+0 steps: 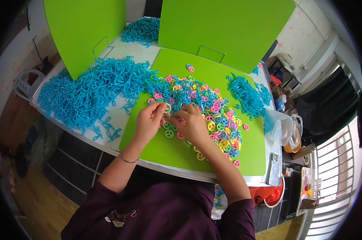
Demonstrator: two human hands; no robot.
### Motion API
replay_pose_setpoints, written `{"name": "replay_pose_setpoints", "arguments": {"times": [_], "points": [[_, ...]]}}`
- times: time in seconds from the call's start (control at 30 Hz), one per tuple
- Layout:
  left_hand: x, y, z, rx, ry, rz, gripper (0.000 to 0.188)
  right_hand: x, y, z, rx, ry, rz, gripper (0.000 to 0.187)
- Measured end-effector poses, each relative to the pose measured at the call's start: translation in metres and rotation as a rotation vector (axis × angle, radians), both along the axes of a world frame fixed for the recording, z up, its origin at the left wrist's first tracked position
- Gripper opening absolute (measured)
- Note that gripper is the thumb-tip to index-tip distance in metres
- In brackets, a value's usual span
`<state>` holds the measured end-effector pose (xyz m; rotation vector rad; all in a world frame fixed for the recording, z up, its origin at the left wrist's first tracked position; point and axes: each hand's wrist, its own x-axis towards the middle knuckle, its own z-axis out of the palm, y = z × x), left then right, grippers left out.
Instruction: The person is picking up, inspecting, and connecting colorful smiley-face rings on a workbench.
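Between the thumb and forefinger of my left hand (148,120) is a light green plastic wheel (168,108). My right hand (192,125) is close beside it, palm down, with its fingers bent together; what its fingertips pinch is hidden. A bit of pink shows at that hand, too small to make out. Both hands are over the near left side of a heap of small spoked plastic wheels (225,132) in pink, yellow, green and blue. Small blue plastic pieces (189,97) are strewn across the back of this heap, on a green board (149,150).
A large pile of blue pieces (97,92) covers the table's left side. Smaller blue piles lie at the right (247,96) and back (143,30). Upright green panels (225,28) stand behind on wire stands. A phone (274,170) lies at the near right corner.
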<state>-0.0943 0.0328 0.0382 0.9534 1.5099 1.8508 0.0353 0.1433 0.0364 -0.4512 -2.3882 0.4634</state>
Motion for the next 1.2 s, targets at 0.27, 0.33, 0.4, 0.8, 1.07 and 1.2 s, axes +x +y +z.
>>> {"name": "replay_pose_setpoints", "arguments": {"times": [0.27, 0.33, 0.4, 0.8, 1.07, 1.2], "points": [[-0.002, -0.002, -0.007, -0.009, 0.016, -0.011, 0.021, 0.005, -0.006, 0.005, -0.175, -0.070, -0.120, 0.023], [0.000, -0.002, -0.010, 0.000, -0.010, -0.031, 0.019, 0.018, -0.011, 0.022, -0.395, -0.087, -0.152, 0.025], [0.004, -0.002, -0.015, 0.028, -0.106, -0.060, 0.017, 0.028, -0.018, 0.040, -0.644, 0.013, -0.213, 0.027], [0.042, 0.014, -0.008, 0.084, -0.531, -0.278, 0.014, 0.061, -0.027, 0.014, -1.003, 0.345, -0.090, 0.021], [0.046, 0.012, -0.009, 0.110, -0.563, -0.235, 0.016, 0.056, -0.036, 0.004, -0.959, 0.401, -0.032, 0.021], [0.049, 0.012, -0.013, 0.100, -0.448, -0.232, 0.016, 0.060, -0.032, -0.012, -0.526, 0.278, -0.092, 0.022]]}}
